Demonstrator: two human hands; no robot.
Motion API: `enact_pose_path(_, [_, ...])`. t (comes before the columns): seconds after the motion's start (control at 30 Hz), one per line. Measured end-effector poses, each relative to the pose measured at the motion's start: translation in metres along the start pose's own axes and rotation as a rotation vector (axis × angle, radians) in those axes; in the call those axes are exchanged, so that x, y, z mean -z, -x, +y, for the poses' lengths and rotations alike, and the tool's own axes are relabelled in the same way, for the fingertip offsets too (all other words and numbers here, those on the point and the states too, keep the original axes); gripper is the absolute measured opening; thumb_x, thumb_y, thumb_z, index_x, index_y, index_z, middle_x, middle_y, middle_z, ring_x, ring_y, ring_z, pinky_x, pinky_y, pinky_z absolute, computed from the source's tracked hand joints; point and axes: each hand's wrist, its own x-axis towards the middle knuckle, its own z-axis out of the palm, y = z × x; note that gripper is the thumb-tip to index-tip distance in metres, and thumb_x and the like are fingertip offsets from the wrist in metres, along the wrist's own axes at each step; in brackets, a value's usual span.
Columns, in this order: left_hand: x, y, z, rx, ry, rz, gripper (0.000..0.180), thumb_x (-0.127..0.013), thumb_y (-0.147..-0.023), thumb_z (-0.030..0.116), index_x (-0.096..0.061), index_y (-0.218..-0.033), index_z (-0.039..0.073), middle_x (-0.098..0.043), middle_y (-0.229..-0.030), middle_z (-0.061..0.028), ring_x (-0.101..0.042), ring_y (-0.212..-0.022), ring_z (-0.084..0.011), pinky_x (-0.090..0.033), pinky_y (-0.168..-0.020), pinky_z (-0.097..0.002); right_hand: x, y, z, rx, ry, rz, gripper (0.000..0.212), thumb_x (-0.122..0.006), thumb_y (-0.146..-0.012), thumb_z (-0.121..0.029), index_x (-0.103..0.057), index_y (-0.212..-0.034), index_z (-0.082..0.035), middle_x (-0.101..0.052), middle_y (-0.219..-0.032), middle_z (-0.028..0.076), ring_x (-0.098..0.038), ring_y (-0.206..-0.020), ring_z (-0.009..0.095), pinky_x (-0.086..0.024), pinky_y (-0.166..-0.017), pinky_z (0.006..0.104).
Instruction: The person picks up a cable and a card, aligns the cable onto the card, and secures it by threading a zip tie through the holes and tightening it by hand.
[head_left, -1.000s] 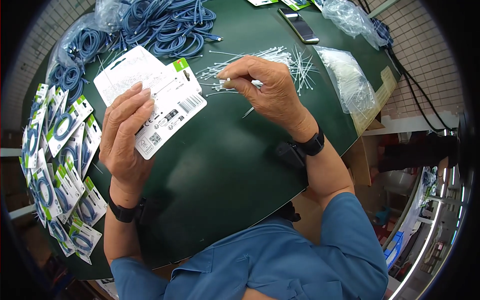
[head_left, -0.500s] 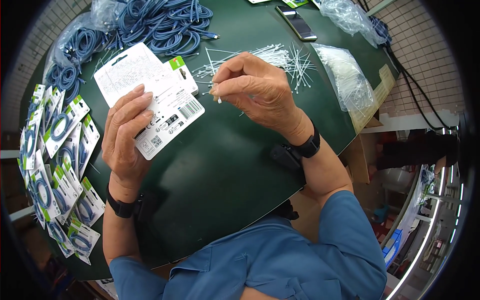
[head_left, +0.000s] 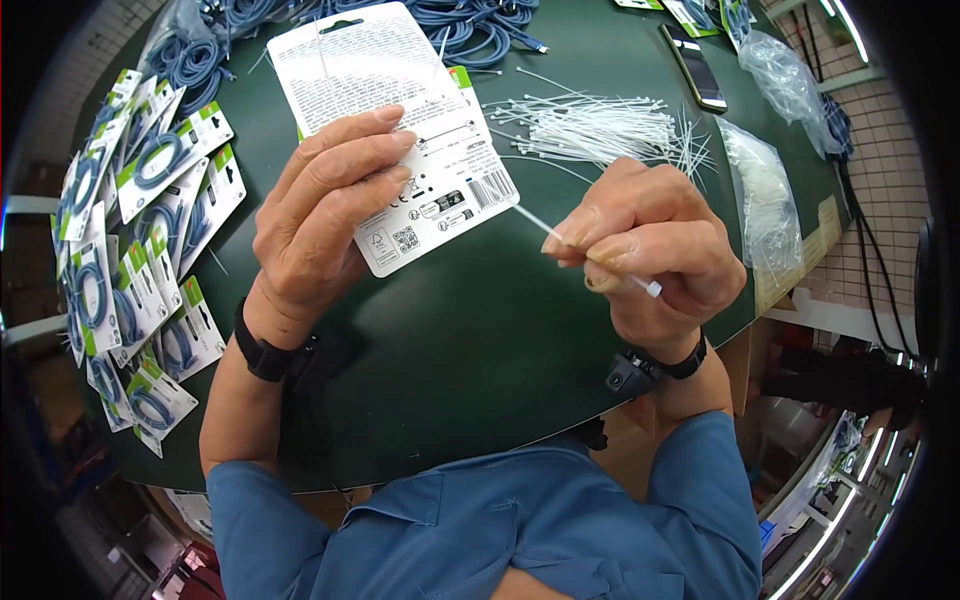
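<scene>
My left hand (head_left: 325, 200) is closed on a white packaging card (head_left: 450, 165) with a hang slot, its printed back facing up. A green corner shows behind its right edge; what lies under the card is hidden. In my right hand (head_left: 665, 245), thumb and fingers pinch a thin white cable tie (head_left: 536, 222). The tie's strip reaches toward the card's lower right edge, and its square head sticks out below the fingertips. Whether the strip runs on behind the card I cannot tell. Beyond my right hand lies a pile of loose white cable ties (head_left: 600, 128).
Carded blue cables (head_left: 160, 250) overlap along the left side of the dark green table (head_left: 450, 370). Loose coiled blue cables (head_left: 490, 30) lie at the far edge. A phone (head_left: 694, 68) and a clear bag of cable ties (head_left: 765, 200) sit to the right.
The view has shifted, so the table's things appear farther right. My right hand has come nearer me and turned, showing the tie's strip. My left hand still grips the card, which appears larger.
</scene>
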Motion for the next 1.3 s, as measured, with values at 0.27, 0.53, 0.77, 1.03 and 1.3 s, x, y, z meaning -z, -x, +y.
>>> enact_pose_path(0.27, [0.005, -0.004, 0.006, -0.006, 0.003, -0.018, 0.020, -0.079, -0.075, -0.004, -0.071, -0.094, -0.003, -0.074, -0.106, -0.0158, -0.073, -0.108, -0.0369, -0.061, -0.091, -0.0420, -0.011, 0.001, -0.001, -0.021, -0.024, -0.002, 0.016, -0.075, -0.092, -0.002, -0.067, -0.105, -0.003, -0.070, -0.095, 0.015, -0.071, -0.080, 0.023, -0.056, -0.066, 0.0302])
enact_pose_path(0.53, [0.004, -0.004, 0.006, -0.002, -0.003, -0.003, 0.023, -0.081, -0.073, -0.004, -0.072, -0.095, -0.003, -0.074, -0.104, -0.0146, -0.073, -0.108, -0.0351, -0.061, -0.091, -0.0410, -0.012, 0.003, 0.000, -0.030, -0.037, 0.012, 0.017, -0.075, -0.090, 0.001, -0.069, -0.106, -0.002, -0.072, -0.096, 0.018, -0.072, -0.082, 0.024, -0.057, -0.067, 0.0313])
enact_pose_path(0.77, [0.001, -0.002, 0.008, 0.014, 0.075, 0.041, 0.025, -0.083, -0.072, -0.005, -0.071, -0.094, -0.001, -0.071, -0.100, -0.0138, -0.073, -0.107, -0.0344, -0.062, -0.089, -0.0417, -0.010, 0.003, 0.003, -0.024, -0.009, -0.001, 0.016, -0.074, -0.093, -0.003, -0.066, -0.107, -0.002, -0.068, -0.095, 0.017, -0.070, -0.078, 0.022, -0.057, -0.062, 0.0290])
enact_pose_path(1.03, [0.003, -0.005, 0.010, 0.030, 0.055, 0.032, 0.028, -0.086, -0.070, -0.004, -0.064, -0.086, -0.001, -0.068, -0.098, -0.0136, -0.074, -0.104, -0.0361, -0.063, -0.087, -0.0423, -0.013, 0.001, 0.001, -0.030, -0.029, -0.018, 0.017, -0.074, -0.093, -0.002, -0.067, -0.107, -0.003, -0.068, -0.095, 0.017, -0.070, -0.079, 0.022, -0.057, -0.062, 0.0286])
enact_pose_path(1.3, [0.004, -0.004, 0.013, 0.030, 0.097, 0.003, 0.019, -0.079, -0.079, -0.003, -0.061, -0.085, -0.004, -0.068, -0.099, -0.0189, -0.073, -0.107, -0.0422, -0.062, -0.088, -0.0491, -0.012, 0.002, 0.001, -0.024, -0.023, -0.005, 0.016, -0.075, -0.093, -0.004, -0.067, -0.107, -0.003, -0.068, -0.096, 0.017, -0.070, -0.078, 0.021, -0.057, -0.061, 0.0286])
